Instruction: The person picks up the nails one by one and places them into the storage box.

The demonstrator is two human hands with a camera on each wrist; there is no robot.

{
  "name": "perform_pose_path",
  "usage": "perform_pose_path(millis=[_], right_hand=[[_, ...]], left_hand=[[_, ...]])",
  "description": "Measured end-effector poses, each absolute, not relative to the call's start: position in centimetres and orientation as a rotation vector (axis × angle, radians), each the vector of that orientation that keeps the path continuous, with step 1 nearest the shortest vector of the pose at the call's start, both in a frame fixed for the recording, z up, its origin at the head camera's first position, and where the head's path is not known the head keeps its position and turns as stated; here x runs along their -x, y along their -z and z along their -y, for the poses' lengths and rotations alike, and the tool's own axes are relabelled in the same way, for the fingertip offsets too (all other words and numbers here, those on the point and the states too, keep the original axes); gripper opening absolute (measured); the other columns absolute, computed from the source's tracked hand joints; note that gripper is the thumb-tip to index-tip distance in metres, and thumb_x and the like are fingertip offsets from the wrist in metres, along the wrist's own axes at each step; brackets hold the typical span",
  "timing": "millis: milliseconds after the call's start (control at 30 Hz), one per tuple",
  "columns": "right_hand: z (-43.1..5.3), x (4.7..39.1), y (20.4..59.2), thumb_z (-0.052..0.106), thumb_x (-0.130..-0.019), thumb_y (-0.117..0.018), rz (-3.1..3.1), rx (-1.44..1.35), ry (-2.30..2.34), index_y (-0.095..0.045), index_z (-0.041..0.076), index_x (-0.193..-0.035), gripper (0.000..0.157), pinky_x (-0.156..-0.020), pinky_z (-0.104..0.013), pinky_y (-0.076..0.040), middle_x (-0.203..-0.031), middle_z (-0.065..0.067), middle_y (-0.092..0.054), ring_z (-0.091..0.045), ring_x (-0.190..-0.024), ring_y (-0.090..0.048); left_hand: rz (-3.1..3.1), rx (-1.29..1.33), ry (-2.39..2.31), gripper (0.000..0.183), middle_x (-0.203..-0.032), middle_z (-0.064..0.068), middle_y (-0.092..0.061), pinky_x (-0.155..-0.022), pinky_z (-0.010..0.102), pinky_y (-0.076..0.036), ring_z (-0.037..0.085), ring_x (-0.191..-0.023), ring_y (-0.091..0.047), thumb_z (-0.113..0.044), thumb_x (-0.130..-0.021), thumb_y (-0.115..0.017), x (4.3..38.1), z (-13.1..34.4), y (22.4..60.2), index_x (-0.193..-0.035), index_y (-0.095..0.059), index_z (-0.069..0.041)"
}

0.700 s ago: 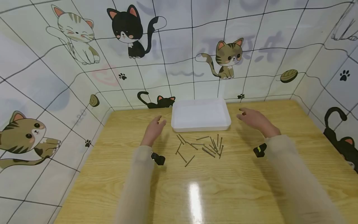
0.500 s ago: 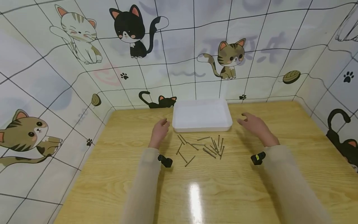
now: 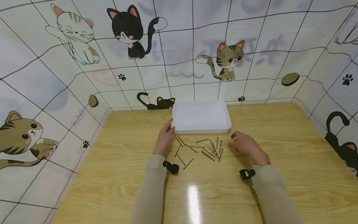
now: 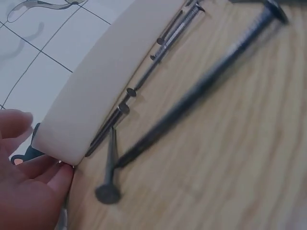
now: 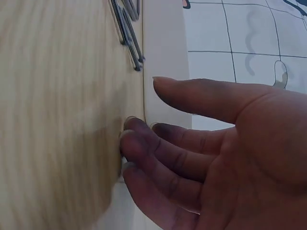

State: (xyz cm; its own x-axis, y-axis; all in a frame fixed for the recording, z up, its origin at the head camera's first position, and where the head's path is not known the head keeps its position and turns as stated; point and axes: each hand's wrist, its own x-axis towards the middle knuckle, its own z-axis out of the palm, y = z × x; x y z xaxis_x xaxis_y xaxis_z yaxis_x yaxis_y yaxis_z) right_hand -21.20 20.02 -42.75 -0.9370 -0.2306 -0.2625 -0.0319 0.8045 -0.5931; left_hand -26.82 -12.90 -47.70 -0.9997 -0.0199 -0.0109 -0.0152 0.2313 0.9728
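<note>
Outside the white tray (image 3: 200,117), nails (image 4: 199,87)

Bench (image 3: 112,186): pale wood, before me.
Tray (image 3: 201,117): white, by the bench's far edge.
Nails (image 3: 188,164): scattered, my side of tray.

white tray (image 3: 202,131) | open side up | dark nails (image 3: 208,155) | scattered before it

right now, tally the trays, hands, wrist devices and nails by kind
White tray: 1
Left hand and right hand: 2
Black wrist devices: 2
Nails: at least 12; some overlap, so the exact count is unclear
Total: at least 17
</note>
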Motion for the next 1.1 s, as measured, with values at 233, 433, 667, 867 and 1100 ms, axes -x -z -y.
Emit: perform_pose_path(millis=[233, 433, 667, 867, 1100], right_hand=[[-18.8, 21.0, 43.6, 0.026, -0.087, -0.057, -2.696, 0.206, 0.837, -0.041, -0.009, -0.124, 0.053, -0.065, -0.035, -0.043, -0.091, -0.014, -0.06, -0.02, -0.074, -0.054], [-18.1, 20.7, 43.3, 0.023, -0.085, -0.059, -2.704, 0.263, 0.849, -0.03, -0.008, -0.133, 0.064, -0.071, -0.041, -0.044, -0.111, -0.026, -0.054, -0.029, -0.088, -0.055], [-17.4, 20.2, 43.8, 0.018, -0.082, -0.064, -2.695, 0.313, 0.859, -0.027, -0.006, -0.136, 0.07, -0.07, -0.04, -0.043, -0.106, -0.023, -0.056, -0.028, -0.086, -0.053], [-17.2, 20.2, 44.3, 0.013, -0.08, -0.066, -2.709, 0.337, 0.856, -0.033, -0.005, -0.133, 0.065, -0.062, -0.034, -0.044, -0.094, -0.015, -0.059, -0.021, -0.076, -0.053], [-17.6, 20.4, 43.9, 0.008, -0.079, -0.064, -2.773, 0.346, 0.797, -0.036, -0.005, -0.132, 0.062, -0.062, -0.034, -0.044, -0.091, -0.014, -0.06, -0.021, -0.075, -0.053]], left_hand=[[2.565, -0.087, 1.9, 0.045, -0.141, -0.004, -0.033, -0.103, 0.033, -0.025, 0.014, -0.128, -0.027, -0.029, -0.091, -0.05, 26.4, 12.7, 47.8, -0.135, -0.04, -0.027], [2.649, -0.006, 1.885, 0.057, -0.145, 0.004, -0.024, -0.104, 0.034, -0.022, 0.016, -0.131, -0.021, -0.027, -0.091, -0.051, 25.3, 12.7, 45.9, -0.142, -0.025, -0.02], [2.625, 0.159, 2.1, 0.061, -0.149, 0.002, -0.003, -0.107, 0.037, -0.007, 0.016, -0.133, -0.004, -0.028, -0.095, -0.042, 24.3, 13.5, 45.6, -0.145, -0.01, -0.014], [2.57, 0.062, 2.154, 0.06, -0.148, -0.009, -0.005, -0.107, 0.037, -0.005, 0.01, -0.133, -0.002, -0.034, -0.093, -0.044, 24.5, 13.7, 47.3, -0.144, -0.014, -0.024], [2.52, 0.008, 2.085, 0.057, -0.145, -0.017, -0.012, -0.107, 0.037, -0.007, 0.006, -0.132, -0.006, -0.044, -0.09, -0.045, 25.1, 13.2, 48.7, -0.141, -0.02, -0.035]])
